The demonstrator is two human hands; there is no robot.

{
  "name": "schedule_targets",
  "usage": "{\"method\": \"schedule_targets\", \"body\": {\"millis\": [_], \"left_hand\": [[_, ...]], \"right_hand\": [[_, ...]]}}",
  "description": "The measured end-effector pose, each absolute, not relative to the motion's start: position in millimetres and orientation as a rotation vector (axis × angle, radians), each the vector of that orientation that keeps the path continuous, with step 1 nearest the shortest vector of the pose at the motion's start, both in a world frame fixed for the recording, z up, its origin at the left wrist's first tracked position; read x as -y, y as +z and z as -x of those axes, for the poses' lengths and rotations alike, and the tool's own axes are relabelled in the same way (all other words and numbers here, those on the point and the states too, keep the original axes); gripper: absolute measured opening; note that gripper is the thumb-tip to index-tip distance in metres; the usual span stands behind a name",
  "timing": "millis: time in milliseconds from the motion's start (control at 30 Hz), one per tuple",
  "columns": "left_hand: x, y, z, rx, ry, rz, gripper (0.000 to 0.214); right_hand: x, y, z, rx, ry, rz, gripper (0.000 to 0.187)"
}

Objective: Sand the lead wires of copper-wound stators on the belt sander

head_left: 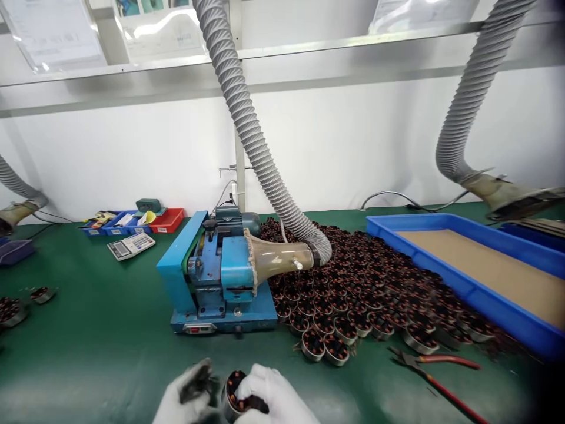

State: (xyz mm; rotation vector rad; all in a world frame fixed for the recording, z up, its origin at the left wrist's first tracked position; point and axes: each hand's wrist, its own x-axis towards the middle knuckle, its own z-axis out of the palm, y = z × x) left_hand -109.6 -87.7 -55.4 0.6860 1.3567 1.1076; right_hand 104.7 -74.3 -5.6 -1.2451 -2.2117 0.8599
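Clock taken from the held part point(232, 403), a short metal ring with black and copper-coloured innards, at the bottom edge of view above the green tabletop point(110, 318). Right hand point(273, 397), white-gloved, is at 3, fingers closed on the part, over its open face. Left hand point(189, 391), gloved, at 9, just beside it: fingers curled, blurred, dark at the tips; can't tell if they touch or hold anything. Blue belt machine point(220, 277) at 12, hood point(278, 259) joined to grey hose point(265, 159). Pile of similar parts point(348, 282) at 2, reaching the blue tray point(485, 303). Red-handled pliers point(417, 361) at 3, past the right hand. Calculator point(136, 242) and small bins point(171, 221) at 11.
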Motion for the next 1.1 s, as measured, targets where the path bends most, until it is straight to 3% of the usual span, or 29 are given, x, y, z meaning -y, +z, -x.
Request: {"method": "schedule_targets", "body": {"millis": [100,200,333,433,500,733,833,933,1033,1100], "left_hand": [[102.6,-33.8,80.5,-1.046,1.018,-0.788,0.065],[108.3,-21.7,55.7,-0.911,0.999,-0.964,0.059],[114.2,-16.9,43.6,-0.968,0.97,-1.04,0.059],[120.2,-10.7,42.0,-1.121,0.983,-1.161,0.058],[121.0,-4.2,40.7,-1.211,1.01,-1.293,0.056],[113.0,8.8,35.3,-1.14,0.959,-1.676,0.049],[113.1,0.3,34.2,-1.285,1.037,-1.551,0.054],[107.9,-9.0,31.8,-1.351,1.165,-1.397,0.053],[94.6,-12.4,29.4,-1.255,1.269,-1.223,0.059],[83.4,-12.3,29.0,-1.187,1.323,-1.173,0.061]], "right_hand": [[79.6,29.5,-110.0,2.298,0.911,1.11,0.016],[79.1,43.4,-115.3,2.19,1.127,1.049,0.013],[74.9,35.8,-129.8,1.376,1.565,0.998,0.02],[76.0,28.6,-136.7,0.825,1.472,0.906,0.025],[78.9,25.5,-133.6,0.752,1.463,0.902,0.028],[72.3,28.3,-107.9,1.176,1.249,1.111,0.015],[60.2,38.3,-120.9,1.087,1.189,1.097,0.017],[56.2,42.7,-133.9,0.995,0.924,1.075,0.016],[61.6,34.2,-126.8,1.295,0.695,1.098,0.01],[63.2,24.5,-112.7,1.51,0.567,1.098,0.016]]}}
